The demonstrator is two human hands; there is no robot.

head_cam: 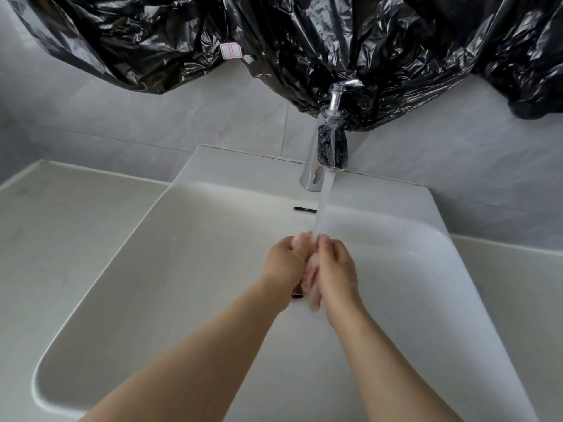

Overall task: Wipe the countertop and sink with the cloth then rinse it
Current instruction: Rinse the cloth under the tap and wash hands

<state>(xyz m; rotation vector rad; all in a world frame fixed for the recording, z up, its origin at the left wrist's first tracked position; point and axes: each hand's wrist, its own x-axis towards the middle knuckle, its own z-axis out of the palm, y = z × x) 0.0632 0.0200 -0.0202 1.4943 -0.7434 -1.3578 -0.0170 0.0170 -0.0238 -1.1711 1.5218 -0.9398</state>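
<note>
Hanging across the top of the view, a crumpled black plastic sheet (304, 41) covers the wall above the basin. Below it the pale countertop (61, 223) runs off to the left and shows again at the far right. The white sink (182, 269) sits between these two parts. It holds no standing water that I can see, only the hands and what they carry.

The chrome tap (313, 166) stands at the back rim, and its stream of water (324, 202) falls straight onto the fingertips.

The left hand (281, 263) and right hand (336, 269) are pressed close together over the middle of the sink. Both have their fingers curled round the cloth (310, 278), a pale pink wad bunched between the palms. The cloth's long axis runs from the stream back toward the person, and a loose end hangs below the wrists. Neither hand is nearer to it, since it lies inward of each.

By my reading this is the rinse. The upper end sits under the water, so wetting the hanging end likely means pushing the cloth forward.

A dark drain (297, 295) peeks out just beside the left wrist.
</note>
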